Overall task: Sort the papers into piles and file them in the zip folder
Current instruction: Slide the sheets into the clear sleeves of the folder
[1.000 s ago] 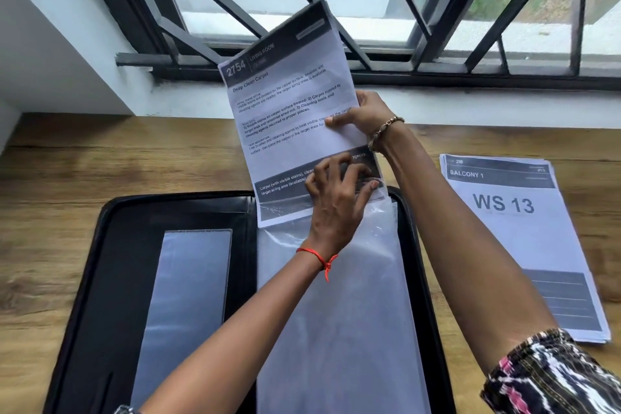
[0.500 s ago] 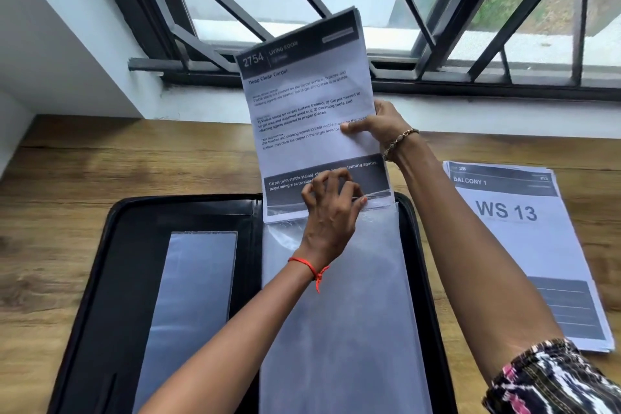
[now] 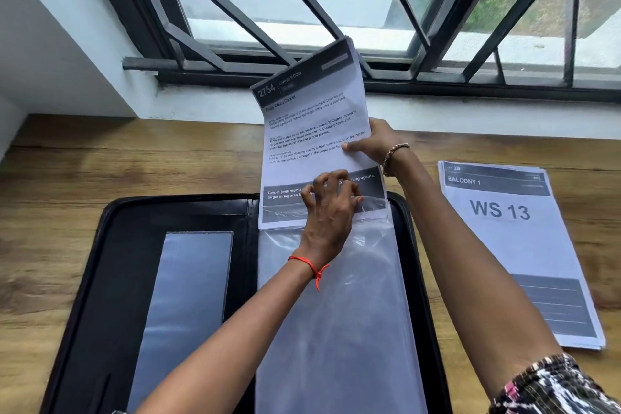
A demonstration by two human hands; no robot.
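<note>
A black zip folder (image 3: pixel 84 279) lies open on the wooden desk, with clear plastic sleeves (image 3: pixel 336 329) on its right half. A thin stack of printed sheets headed "2754 Living Room" (image 3: pixel 312 124) stands tilted at the sleeve's top edge, its lower end just inside the plastic. My right hand (image 3: pixel 373 141) pinches the stack's right edge. My left hand (image 3: pixel 331 208) presses with bent fingers on the sheets' lower part at the sleeve mouth. A second pile topped by a "WS 13" sheet (image 3: pixel 504 245) lies flat to the right of the folder.
A barred window (image 3: pixel 336 10) and its white sill run along the desk's far edge. The folder's left half holds a shiny grey pocket (image 3: pixel 188 306). Bare wood (image 3: pixel 100 161) shows left of and behind the folder.
The sheets have slid a little deeper into the sleeve mouth. My left hand's fingers have shifted on the lower part of the paper. The camera view has moved slightly.
</note>
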